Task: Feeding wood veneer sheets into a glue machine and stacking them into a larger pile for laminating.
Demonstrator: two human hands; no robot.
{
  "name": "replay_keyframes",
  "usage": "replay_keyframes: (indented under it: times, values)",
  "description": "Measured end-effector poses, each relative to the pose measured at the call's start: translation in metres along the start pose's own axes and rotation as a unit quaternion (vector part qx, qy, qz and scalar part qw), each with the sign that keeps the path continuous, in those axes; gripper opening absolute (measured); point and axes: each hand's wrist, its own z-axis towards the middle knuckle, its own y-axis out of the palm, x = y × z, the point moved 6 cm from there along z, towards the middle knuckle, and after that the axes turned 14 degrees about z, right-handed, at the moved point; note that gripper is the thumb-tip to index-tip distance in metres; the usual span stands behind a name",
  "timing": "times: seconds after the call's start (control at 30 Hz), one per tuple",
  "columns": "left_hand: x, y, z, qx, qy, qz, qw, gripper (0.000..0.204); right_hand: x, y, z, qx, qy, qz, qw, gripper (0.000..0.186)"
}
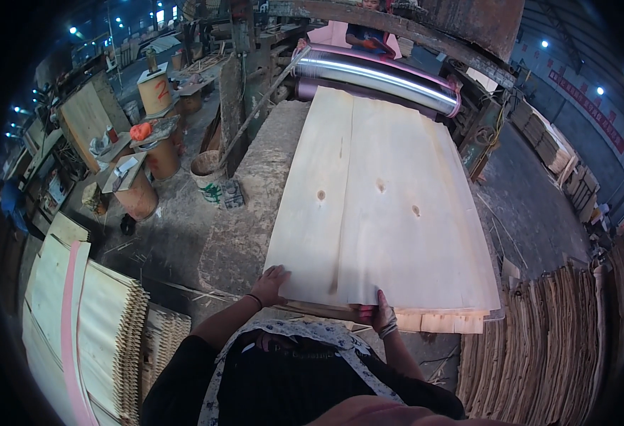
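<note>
A large pale wood veneer sheet [397,234] with several knots and a lengthwise seam lies before me, its far end close to a shiny metal roller [376,74]. My left hand [271,285] grips the sheet's near left corner, fingers on top. At the near edge, right of centre, my right hand [383,312] pinches it, thumb above and fingers tucked beneath; a light wrap covers that wrist. More veneer edges [440,321] show under the sheet at the near right. Beyond the roller a person [371,39] stands, partly hidden by the machine.
Veneer stacks [106,305] with a pink strip lie at my left. Rough-edged sheets [539,348] stand at my right. Left of the worn machine bed [255,177] are a bucket [208,169] and several drums [136,195]. A rod [262,106] slants beside the roller.
</note>
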Motion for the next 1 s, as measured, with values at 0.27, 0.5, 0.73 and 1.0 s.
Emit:
replay_keyframes:
  times: [0.27,0.5,0.73,1.0]
  values:
    - [-0.003,0.006,0.002,-0.007,0.0,0.005,1.0,0.095,0.0,0.001,0.0,-0.008,-0.01,-0.011,1.0,0.074]
    - [-0.003,0.01,0.003,0.015,0.009,0.008,1.0,0.096,-0.001,0.0,0.003,0.005,-0.018,0.005,1.0,0.077]
    - [-0.003,0.008,0.002,0.02,0.006,-0.002,1.0,0.095,-0.002,-0.001,0.0,0.01,-0.012,-0.006,1.0,0.072]
    - [-0.002,0.006,0.001,0.019,0.0,-0.006,1.0,0.094,-0.002,0.002,-0.002,-0.009,-0.012,-0.003,1.0,0.072]
